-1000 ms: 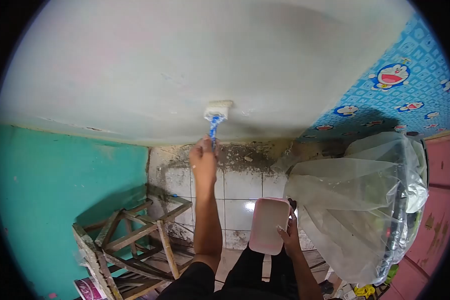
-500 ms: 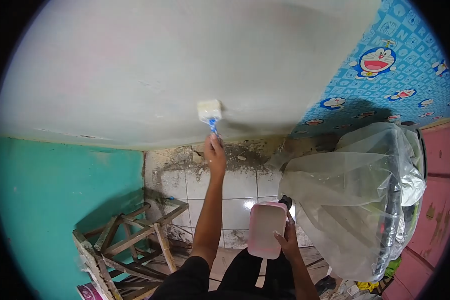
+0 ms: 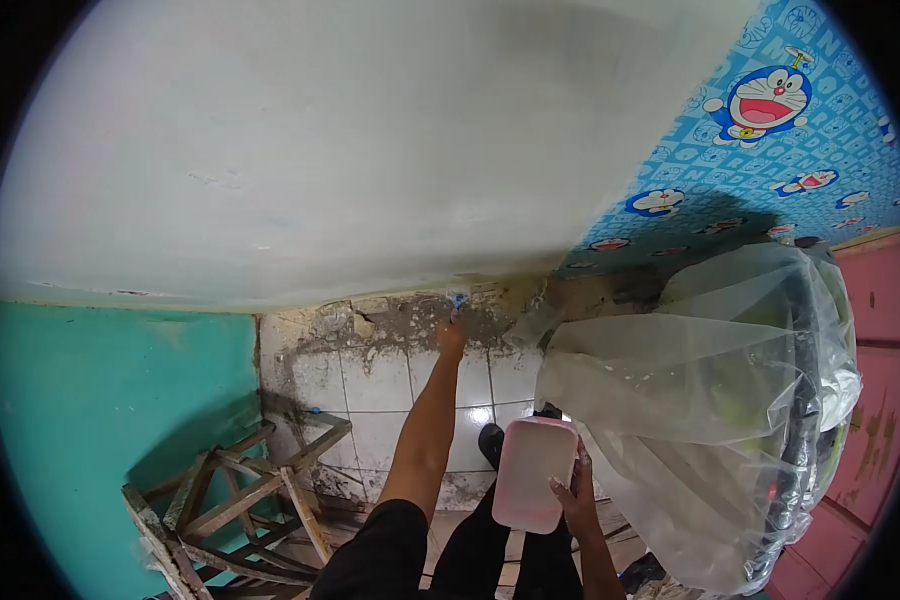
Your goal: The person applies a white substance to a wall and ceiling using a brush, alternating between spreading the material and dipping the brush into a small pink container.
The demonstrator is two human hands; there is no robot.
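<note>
My left hand point(image 3: 451, 338) is closed around the blue-and-white handle of a paintbrush point(image 3: 458, 300), low on the white wall point(image 3: 370, 150). The bristles are close to the wall's bottom edge; they are hard to make out against it. In my right hand point(image 3: 577, 498) is a pink rectangular tub point(image 3: 527, 522), gripped by its right side with the thumb over the rim. Pale, whitish paint fills part of it. The tub is in front of my legs, well below the brush.
A worn wooden frame point(image 3: 235, 520) stands at lower left beside the green wall point(image 3: 120, 400). Plastic sheeting point(image 3: 670, 400) drapes a bulky object on the right. Blue cartoon wallpaper point(image 3: 710, 150) covers the upper right. Debris and dirt line the tiled floor point(image 3: 380, 385) along the wall.
My left hand has brought the brush down the white wall to its bottom edge, slightly rightward. My right hand still holds the tub. The camera view has shifted a little.
</note>
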